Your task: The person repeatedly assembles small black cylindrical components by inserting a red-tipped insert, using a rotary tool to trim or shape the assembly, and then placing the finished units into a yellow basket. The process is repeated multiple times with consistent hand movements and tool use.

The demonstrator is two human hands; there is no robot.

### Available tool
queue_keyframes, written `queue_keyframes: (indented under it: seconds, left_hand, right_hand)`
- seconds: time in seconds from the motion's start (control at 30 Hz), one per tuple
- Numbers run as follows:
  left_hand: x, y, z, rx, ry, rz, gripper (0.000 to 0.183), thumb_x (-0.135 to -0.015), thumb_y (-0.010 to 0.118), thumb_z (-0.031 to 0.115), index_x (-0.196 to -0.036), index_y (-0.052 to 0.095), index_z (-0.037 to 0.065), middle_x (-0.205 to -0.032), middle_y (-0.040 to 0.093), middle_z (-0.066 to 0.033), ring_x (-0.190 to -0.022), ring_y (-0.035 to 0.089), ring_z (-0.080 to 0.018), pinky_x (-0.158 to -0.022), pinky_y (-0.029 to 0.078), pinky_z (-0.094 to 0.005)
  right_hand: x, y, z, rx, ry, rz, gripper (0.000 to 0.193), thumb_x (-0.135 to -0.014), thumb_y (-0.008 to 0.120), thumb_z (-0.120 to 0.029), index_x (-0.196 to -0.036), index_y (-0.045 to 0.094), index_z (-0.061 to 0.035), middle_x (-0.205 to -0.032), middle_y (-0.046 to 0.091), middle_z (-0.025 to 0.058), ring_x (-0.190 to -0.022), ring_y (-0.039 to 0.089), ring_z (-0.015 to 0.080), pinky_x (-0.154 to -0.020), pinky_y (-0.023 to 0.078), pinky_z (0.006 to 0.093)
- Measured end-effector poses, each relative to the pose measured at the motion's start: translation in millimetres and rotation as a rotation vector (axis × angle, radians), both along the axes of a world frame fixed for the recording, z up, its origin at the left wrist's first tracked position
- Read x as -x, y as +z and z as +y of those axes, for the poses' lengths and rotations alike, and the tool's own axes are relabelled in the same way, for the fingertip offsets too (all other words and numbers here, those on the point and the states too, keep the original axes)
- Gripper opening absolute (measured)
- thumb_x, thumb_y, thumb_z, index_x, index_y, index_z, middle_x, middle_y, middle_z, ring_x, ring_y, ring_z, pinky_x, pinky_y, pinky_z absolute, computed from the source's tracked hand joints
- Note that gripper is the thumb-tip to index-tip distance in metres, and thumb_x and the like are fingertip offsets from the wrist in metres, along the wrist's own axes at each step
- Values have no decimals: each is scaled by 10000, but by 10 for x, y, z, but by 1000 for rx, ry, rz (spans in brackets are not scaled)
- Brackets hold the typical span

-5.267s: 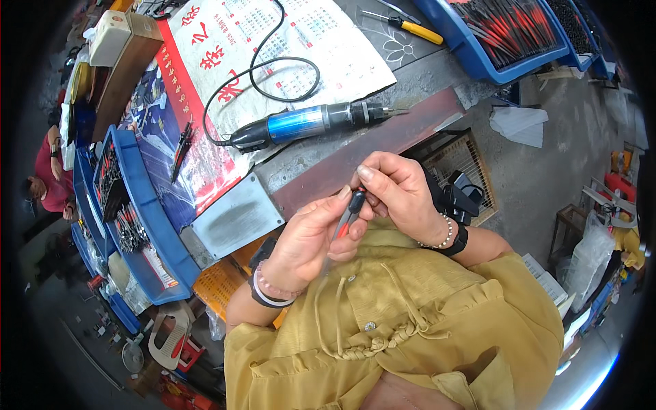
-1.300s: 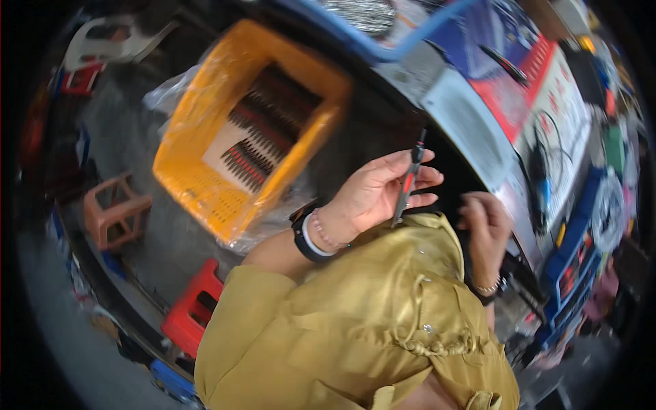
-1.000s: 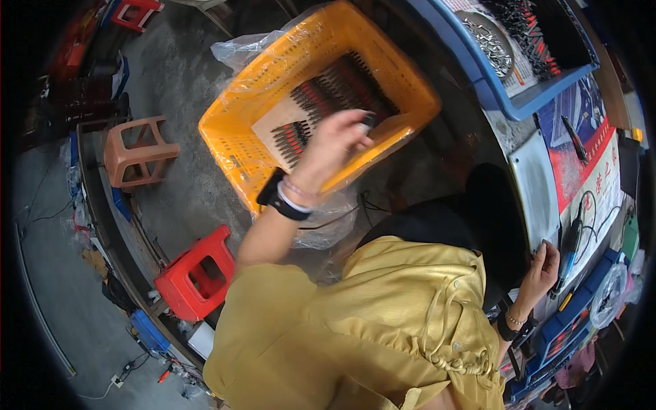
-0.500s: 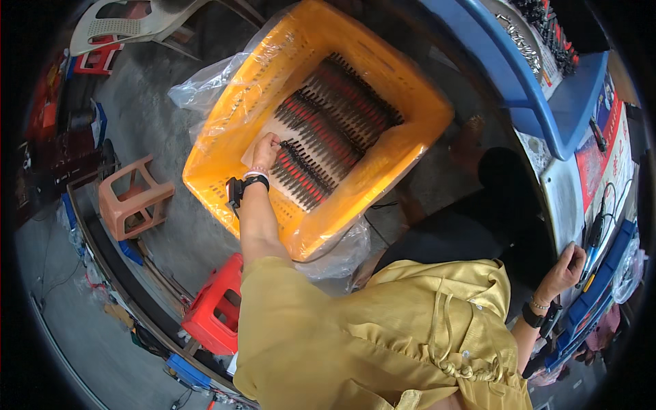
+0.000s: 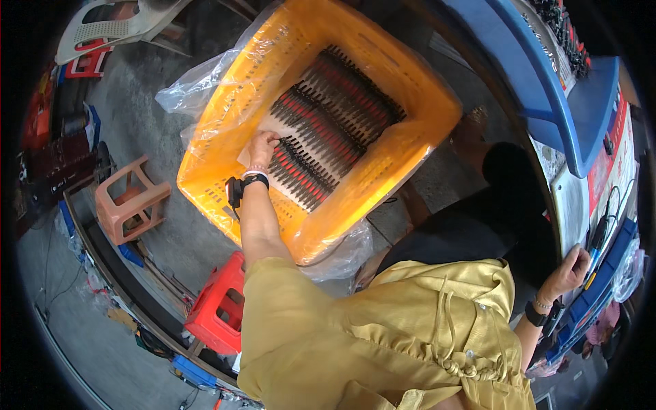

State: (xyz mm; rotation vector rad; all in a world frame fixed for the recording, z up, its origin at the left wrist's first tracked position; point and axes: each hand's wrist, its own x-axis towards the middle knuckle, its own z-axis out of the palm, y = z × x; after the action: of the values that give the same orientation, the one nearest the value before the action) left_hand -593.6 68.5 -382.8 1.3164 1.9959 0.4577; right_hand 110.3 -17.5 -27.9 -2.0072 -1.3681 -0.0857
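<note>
A yellow plastic crate [image 5: 417,147] lined with clear plastic holds rows of slim black-and-red parts [image 5: 298,173] on a pale sheet [image 5: 273,126]. My left hand [image 5: 262,148] reaches down inside it, fingers pinched at the upper end of the nearest row. Whatever lies between those fingertips is too small to make out. Over on the right, my right hand [image 5: 571,270] is closed at the table edge, beside a white board [image 5: 570,208], with fingers curled. A blue-handled tool [image 5: 596,251] lies next to it.
A blue bin [image 5: 557,102] stands on the table at upper right, with more black-and-red parts [image 5: 570,34] behind it. Left of the crate are a brown stool [image 5: 130,198] and a red stool [image 5: 217,307]. A pale chair [image 5: 116,27] stands at the far left.
The view has shifted slightly. My left hand stays at the same row end with its fingers pinched, and my right hand stays by the table edge.
</note>
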Motion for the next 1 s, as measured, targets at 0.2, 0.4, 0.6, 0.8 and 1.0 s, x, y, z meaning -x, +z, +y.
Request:
queue_keyframes:
  seconds: [0.2, 0.4, 0.6, 0.8, 1.0]
  left_hand:
    - [-1, 51, -11, 82, 34, -15, 172, -785, 696, -20, -937, 728, 54, -936, 681, -113, -867, 664, -245, -789, 511, -315]
    - [45, 28, -29, 143, -87, 74, 188, -864, 630, 74, -1033, 711, 59, -1063, 677, -138, -993, 644, -306, -877, 490, -361]
    - [-8, 308, -96, -37, 148, 107, 285, -864, 565, 66, -1122, 658, -12, -1102, 646, -243, -1060, 609, -371, -932, 464, -401]
    - [-375, 1182, -34, -133, 310, -66, 240, -907, 568, 97, -1094, 671, -14, -900, 701, -148, -888, 665, -225, -811, 509, -329]
    - [-1340, 2426, -54, -331, 185, -349, 245, -966, 544, 132, -1105, 650, -40, -952, 671, -51, -787, 582, -104, -713, 481, -240]
  right_hand:
    - [44, -13, 16, -45, -7, 50, 147, -952, 609, -99, -857, 579, 8, -776, 517, -4, -725, 440, 88, -703, 390, 213]
    - [96, -1, 49, -39, -14, 28, 175, -948, 617, -104, -826, 568, 11, -743, 498, -9, -697, 423, 86, -679, 386, 210]
    - [124, 30, 52, -34, 20, 12, 183, -936, 620, -88, -811, 546, 24, -714, 487, 4, -671, 414, 93, -642, 389, 221]
    - [107, 76, 26, -30, 63, 111, 171, -949, 585, -73, -822, 539, 32, -727, 494, 30, -671, 422, 104, -625, 378, 238]
    - [88, 275, -50, 109, 115, 243, 86, -932, 574, -70, -899, 586, 9, -772, 525, 46, -686, 476, 134, -642, 406, 279]
